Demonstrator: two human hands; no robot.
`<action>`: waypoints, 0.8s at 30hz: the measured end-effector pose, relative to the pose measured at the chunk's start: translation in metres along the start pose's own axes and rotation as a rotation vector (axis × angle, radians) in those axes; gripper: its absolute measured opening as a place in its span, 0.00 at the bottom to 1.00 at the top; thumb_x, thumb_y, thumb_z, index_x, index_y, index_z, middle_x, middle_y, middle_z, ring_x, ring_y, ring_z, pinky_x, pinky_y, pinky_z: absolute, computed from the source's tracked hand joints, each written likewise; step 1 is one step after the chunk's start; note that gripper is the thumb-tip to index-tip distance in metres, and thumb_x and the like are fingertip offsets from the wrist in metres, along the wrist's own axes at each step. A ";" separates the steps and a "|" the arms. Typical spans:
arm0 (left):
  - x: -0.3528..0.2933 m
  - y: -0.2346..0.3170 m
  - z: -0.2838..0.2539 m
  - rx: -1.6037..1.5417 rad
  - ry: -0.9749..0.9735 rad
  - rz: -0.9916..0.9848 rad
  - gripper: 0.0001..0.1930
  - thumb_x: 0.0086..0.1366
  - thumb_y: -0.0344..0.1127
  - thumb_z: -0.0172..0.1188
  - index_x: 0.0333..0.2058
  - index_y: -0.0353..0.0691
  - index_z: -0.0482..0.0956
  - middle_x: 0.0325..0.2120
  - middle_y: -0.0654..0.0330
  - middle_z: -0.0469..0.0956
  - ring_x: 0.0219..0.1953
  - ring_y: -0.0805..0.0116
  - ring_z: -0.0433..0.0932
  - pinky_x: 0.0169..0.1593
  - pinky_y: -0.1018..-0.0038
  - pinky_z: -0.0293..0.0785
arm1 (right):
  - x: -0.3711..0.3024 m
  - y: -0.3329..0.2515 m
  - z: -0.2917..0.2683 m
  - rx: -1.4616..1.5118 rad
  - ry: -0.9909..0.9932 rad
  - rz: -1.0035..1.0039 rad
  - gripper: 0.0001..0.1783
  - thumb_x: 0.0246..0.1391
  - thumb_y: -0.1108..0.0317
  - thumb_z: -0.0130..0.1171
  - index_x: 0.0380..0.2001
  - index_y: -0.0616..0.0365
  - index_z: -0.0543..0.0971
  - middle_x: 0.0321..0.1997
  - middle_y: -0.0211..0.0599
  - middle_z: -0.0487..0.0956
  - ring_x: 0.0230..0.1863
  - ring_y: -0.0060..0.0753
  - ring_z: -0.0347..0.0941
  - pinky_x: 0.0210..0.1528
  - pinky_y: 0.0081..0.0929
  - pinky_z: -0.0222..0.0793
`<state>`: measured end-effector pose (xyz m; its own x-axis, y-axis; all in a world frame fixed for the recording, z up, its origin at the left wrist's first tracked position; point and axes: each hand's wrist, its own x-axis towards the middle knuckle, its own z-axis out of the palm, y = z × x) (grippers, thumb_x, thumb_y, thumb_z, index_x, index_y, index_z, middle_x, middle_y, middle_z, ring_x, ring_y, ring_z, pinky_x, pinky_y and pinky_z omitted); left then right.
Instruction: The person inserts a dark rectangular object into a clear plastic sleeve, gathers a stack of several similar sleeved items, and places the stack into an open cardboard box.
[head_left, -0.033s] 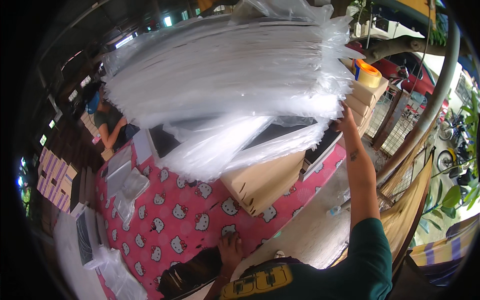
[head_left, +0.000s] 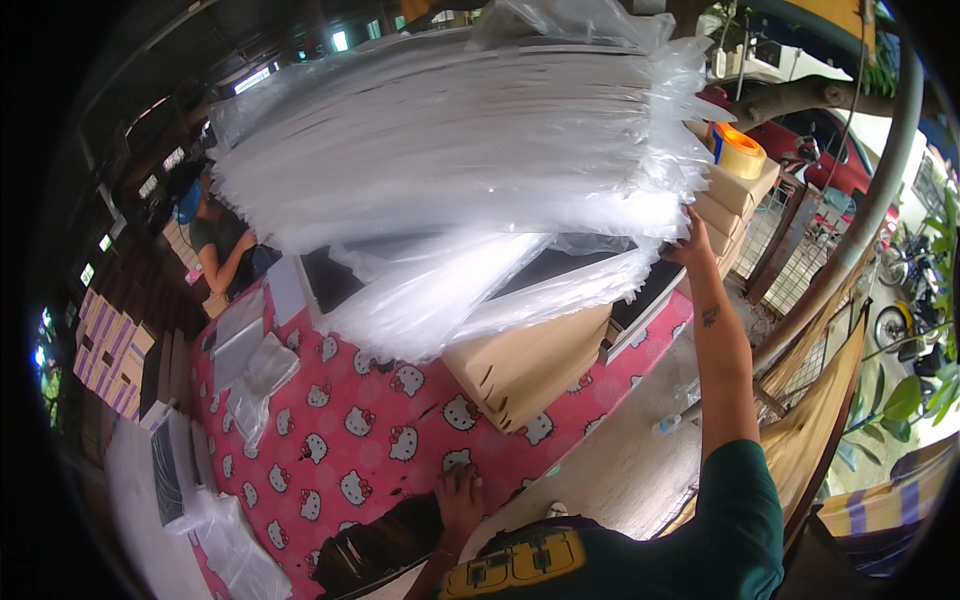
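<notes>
Left of the right grip (head_left: 686,243) lies stacked plastic (head_left: 450,150).

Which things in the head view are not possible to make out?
Head view:
Plastic-wrapped stack: top cut off by the upper edge.
Brown package: far end hidden by draped plastic.
Right hand: grip unclear, too small beside the bright plastic.
Yellow motorcycle: details too small.

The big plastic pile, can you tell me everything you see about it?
The pile is whitish and shiny, with many thin layers that look like clear plastic and dark lines between some. Its edges are crinkly and ragged. It lies flat above the pink tabletop, and loose flaps droop at its front, by the brown box. The right hand is at its near right corner; whether it grips is unclear.
</notes>
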<state>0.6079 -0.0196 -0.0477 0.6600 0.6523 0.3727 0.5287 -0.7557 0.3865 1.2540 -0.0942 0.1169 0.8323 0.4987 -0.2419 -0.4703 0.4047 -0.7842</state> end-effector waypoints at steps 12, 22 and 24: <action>0.009 0.006 -0.005 0.026 0.039 0.080 0.17 0.62 0.41 0.55 0.49 0.45 0.70 0.47 0.51 0.66 0.48 0.49 0.65 0.51 0.53 0.64 | -0.020 0.009 -0.020 0.152 -0.306 -0.128 0.29 0.58 0.49 0.48 0.57 0.56 0.67 0.58 0.41 0.71 0.59 0.44 0.67 0.60 0.47 0.63; 0.002 0.000 -0.004 0.107 -0.047 0.060 0.21 0.63 0.45 0.54 0.52 0.46 0.65 0.49 0.49 0.62 0.51 0.46 0.63 0.53 0.52 0.63 | 0.026 0.016 -0.038 0.016 -0.361 -0.116 0.35 0.56 0.41 0.47 0.59 0.53 0.67 0.60 0.45 0.69 0.60 0.53 0.64 0.60 0.57 0.62; 0.001 -0.001 -0.002 0.113 -0.035 0.082 0.22 0.63 0.45 0.54 0.53 0.46 0.64 0.49 0.50 0.62 0.51 0.46 0.63 0.53 0.51 0.63 | 0.030 0.007 -0.039 0.013 -0.347 -0.133 0.36 0.55 0.40 0.47 0.59 0.53 0.67 0.61 0.45 0.68 0.60 0.55 0.64 0.59 0.59 0.62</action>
<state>0.6073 -0.0183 -0.0458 0.7203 0.5875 0.3688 0.5280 -0.8091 0.2579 1.2872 -0.1061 0.0819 0.7387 0.6703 0.0713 -0.3706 0.4921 -0.7877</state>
